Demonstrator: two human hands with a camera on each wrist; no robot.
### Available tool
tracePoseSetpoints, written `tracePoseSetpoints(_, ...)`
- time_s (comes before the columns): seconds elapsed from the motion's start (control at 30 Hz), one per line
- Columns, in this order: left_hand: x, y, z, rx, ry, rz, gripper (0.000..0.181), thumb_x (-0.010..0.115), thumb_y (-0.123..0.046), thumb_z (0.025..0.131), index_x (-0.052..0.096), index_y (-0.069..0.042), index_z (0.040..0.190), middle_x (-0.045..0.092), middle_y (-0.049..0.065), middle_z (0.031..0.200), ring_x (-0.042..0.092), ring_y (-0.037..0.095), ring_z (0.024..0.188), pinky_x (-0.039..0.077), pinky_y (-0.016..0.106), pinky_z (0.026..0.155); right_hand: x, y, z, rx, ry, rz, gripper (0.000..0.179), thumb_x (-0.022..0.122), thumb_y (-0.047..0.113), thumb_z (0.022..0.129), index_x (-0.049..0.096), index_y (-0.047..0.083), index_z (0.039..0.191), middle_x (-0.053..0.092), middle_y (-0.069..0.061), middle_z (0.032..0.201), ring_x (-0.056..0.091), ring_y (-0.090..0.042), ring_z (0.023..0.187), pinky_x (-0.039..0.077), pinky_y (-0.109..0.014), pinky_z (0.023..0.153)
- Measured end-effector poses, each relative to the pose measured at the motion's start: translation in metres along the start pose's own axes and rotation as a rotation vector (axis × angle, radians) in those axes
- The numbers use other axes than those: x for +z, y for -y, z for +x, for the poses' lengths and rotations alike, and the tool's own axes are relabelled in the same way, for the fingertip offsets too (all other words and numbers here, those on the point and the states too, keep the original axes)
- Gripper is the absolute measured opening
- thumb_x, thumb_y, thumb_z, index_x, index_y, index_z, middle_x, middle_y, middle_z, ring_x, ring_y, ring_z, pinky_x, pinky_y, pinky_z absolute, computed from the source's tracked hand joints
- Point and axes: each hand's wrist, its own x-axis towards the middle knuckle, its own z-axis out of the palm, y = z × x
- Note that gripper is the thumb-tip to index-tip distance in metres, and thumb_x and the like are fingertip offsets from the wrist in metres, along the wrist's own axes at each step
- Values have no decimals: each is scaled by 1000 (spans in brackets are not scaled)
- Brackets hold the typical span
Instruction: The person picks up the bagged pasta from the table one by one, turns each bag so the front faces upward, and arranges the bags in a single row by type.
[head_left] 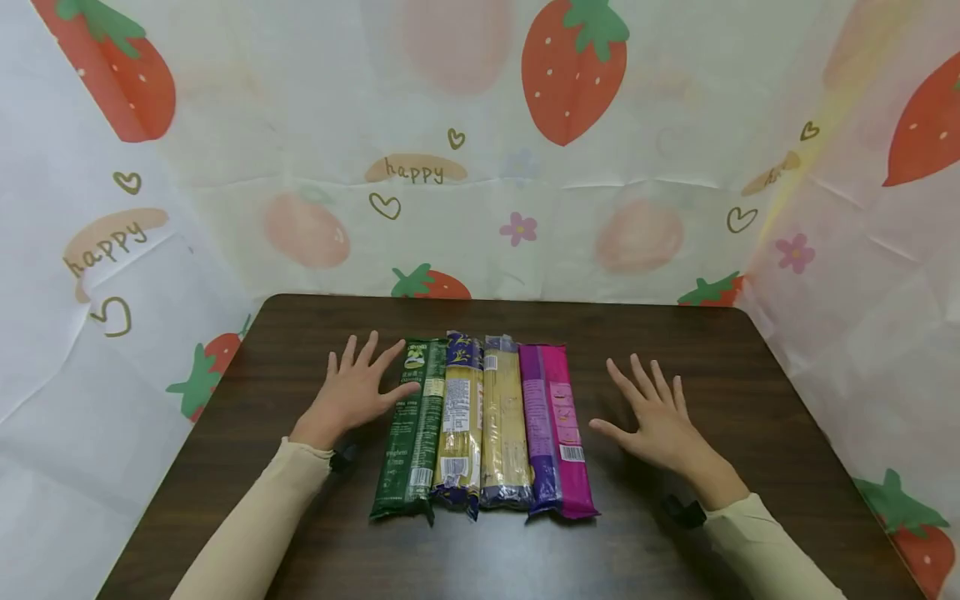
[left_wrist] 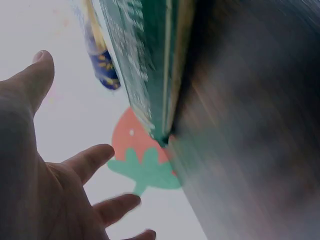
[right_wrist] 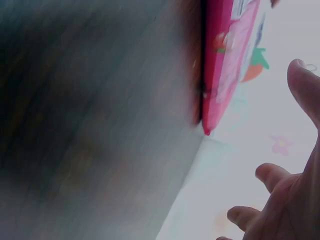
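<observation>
Several long packs of pasta lie side by side on the dark wooden table [head_left: 630,542]. From left to right they are a green spaghetti pack [head_left: 405,437], a pack with a blue patterned top [head_left: 458,404], a see-through pack with straw-coloured strands [head_left: 504,425] and a purple and pink pack [head_left: 555,433]. My left hand [head_left: 351,393] is spread at the green pack's left side, its thumb and index tip overlapping that pack in the head view. Fingers apart, my right hand [head_left: 663,425] hovers to the right of the pink pack, holding nothing.
White sheeting [head_left: 450,250] printed with strawberries, hearts and "happy" surrounds the table at the back and both sides. Each wrist wears a small dark camera band, seen at the left wrist band [head_left: 343,457] and right wrist band [head_left: 682,511].
</observation>
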Motion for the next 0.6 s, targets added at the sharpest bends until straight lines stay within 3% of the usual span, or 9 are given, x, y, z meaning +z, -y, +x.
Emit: tracePoseSetpoints(0.6,8,-49,24,139,17,48,92,56,-75,100,22,-31,174,7,17,180,-1,48,164,0,76,126,19,34,-14,-120,-10,-15,102,71,68,95,21,29,174,8,-17,180,-2,-48,164,-4,-76,125)
